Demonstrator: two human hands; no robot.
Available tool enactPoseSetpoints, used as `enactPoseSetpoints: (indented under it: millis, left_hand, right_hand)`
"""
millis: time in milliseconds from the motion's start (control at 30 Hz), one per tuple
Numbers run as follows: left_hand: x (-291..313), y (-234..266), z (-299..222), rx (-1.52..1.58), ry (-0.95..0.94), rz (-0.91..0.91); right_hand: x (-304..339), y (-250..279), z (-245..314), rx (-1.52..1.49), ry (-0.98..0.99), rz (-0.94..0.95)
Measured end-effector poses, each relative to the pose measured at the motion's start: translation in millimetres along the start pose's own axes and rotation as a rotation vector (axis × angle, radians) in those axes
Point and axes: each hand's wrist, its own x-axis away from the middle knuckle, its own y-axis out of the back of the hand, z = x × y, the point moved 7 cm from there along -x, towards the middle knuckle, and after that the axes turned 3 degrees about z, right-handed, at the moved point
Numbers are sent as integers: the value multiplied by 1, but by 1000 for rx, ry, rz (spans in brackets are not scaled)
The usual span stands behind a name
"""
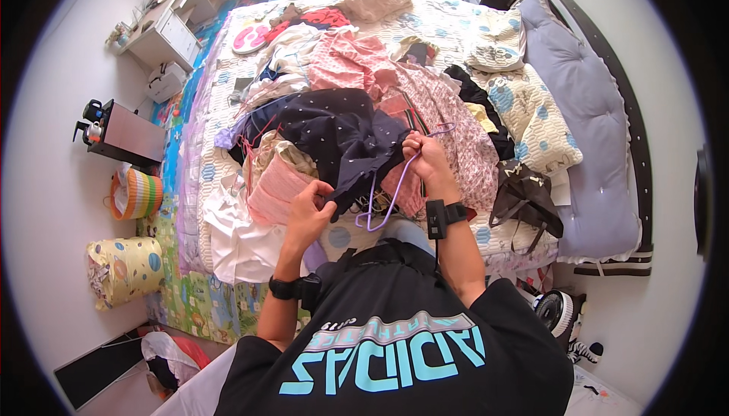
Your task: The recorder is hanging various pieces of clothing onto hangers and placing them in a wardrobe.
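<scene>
A dark garment with small white dots (334, 131) lies spread over the heap in front of me, its near edge lifted toward my body. My left hand (310, 207) pinches a near corner of it between thumb and fingers. In my right hand (429, 161), closed in a fist, is a light purple clothes hanger (389, 207). The hanger hangs tilted beside the garment's right edge, its hook pointing to the right. That edge also meets my right fingers, and the exact grip there is partly hidden. Which kind of garment it is cannot be made out.
Clothes heap the bed: a pink dotted cloth (353, 63), a floral garment (463, 131), a white garment (239, 237). At right lie a dark bag (524, 203), patterned pillows (531, 116) and a long grey cushion (581, 127). A striped basket (140, 194) stands left.
</scene>
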Motion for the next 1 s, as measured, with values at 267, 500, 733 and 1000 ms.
enactPoseSetpoints:
  millis: [267, 500, 733, 1000]
  left_hand:
    - [6, -33, -7, -60, -96, 59]
    - [1, -20, -5, -217, -90, -36]
    - [5, -21, 8, 0, -64, 160]
    - [18, -28, 45, 233, 121, 338]
  right_hand:
    - [-10, 25, 1, -247, 280, -254]
    - [-5, 30, -1, -210, 426, -351]
    - [-1, 35, -14, -198, 422, -395]
    - [-16, 68, -29, -159, 342, -492]
